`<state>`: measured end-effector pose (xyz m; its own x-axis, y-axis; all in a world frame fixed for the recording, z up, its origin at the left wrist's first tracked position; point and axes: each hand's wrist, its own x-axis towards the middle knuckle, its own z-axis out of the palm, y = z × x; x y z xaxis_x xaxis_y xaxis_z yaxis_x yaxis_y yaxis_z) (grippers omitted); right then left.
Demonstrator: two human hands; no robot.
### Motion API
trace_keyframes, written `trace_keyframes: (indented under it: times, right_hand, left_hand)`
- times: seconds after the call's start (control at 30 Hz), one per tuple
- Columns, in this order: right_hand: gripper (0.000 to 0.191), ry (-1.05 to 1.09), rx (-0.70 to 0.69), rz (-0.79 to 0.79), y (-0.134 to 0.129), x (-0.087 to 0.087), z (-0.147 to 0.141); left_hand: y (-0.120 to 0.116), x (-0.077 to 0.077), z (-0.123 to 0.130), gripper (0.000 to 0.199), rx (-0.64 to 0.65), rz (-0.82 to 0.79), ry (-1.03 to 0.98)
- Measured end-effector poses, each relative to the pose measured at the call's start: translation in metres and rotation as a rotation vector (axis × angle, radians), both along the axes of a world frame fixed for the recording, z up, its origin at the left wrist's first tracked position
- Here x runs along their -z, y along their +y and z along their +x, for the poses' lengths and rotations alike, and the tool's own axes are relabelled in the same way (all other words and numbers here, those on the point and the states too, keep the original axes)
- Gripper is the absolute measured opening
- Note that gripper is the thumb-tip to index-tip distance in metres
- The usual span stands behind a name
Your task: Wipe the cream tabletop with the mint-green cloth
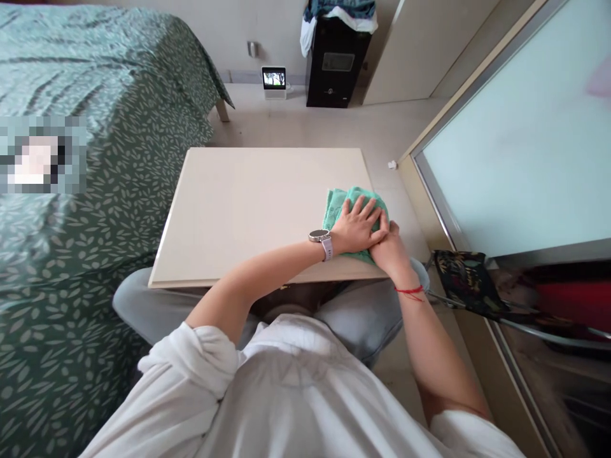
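Observation:
A folded green cloth point(335, 202) lies on the right side of a pale, cream-coloured table point(252, 203). My left hand point(356, 230), with a watch point(319, 236) on its wrist, rests flat on the cloth with its fingers spread. Beside it, my right hand point(390, 253) is curled at the cloth's right edge, near the table's right side. A red string bracelet point(409, 291) circles that wrist. The two hands touch, and some of the right fingers are hidden behind the left hand and the cloth.
A bed with a green leaf-patterned cover point(143, 95) stands close on the left. Beyond the table are a small screen point(273, 79) on the floor and a black cabinet point(337, 70) with clothes on top. A glass-panelled sliding door point(515, 140) and a dark patterned bag point(465, 277) are at right.

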<state>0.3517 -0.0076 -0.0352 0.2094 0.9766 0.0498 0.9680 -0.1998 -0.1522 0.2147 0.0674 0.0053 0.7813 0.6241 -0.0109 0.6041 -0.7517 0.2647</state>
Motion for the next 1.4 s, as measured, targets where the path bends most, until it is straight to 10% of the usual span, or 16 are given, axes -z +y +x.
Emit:
trace_keyframes:
  times: [0.13, 0.27, 0.57, 0.9, 1.1, 1.4]
  right_hand:
    - [0.074, 0.039, 0.240, -0.049, -0.013, -0.007, -0.027]
    - [0.071, -0.063, 0.191, 0.096, -0.013, -0.007, -0.069]
    - [0.077, 0.040, -0.217, -0.052, 0.019, -0.037, -0.217]
    - [0.071, 0.135, -0.695, -0.148, 0.040, -0.061, -0.359]
    - [0.069, 0.123, -0.871, -0.114, 0.035, -0.057, -0.366]
    - [0.069, 0.181, -0.675, -0.125, 0.026, -0.049, -0.278]
  left_hand:
    - [0.004, 0.007, -0.007, 0.071, 0.119, 0.012, -0.022]
    - [0.006, 0.007, -0.045, 0.070, 0.116, -0.017, -0.008]
    - [-0.006, -0.006, -0.220, 0.073, -0.220, -0.064, 0.070]
    - [-0.053, 0.014, -0.385, 0.080, -0.759, -0.011, -0.065]
    - [-0.084, 0.008, -0.380, 0.084, -0.929, 0.018, -0.043]
    - [-0.066, -0.009, -0.278, 0.077, -0.805, -0.023, 0.064]
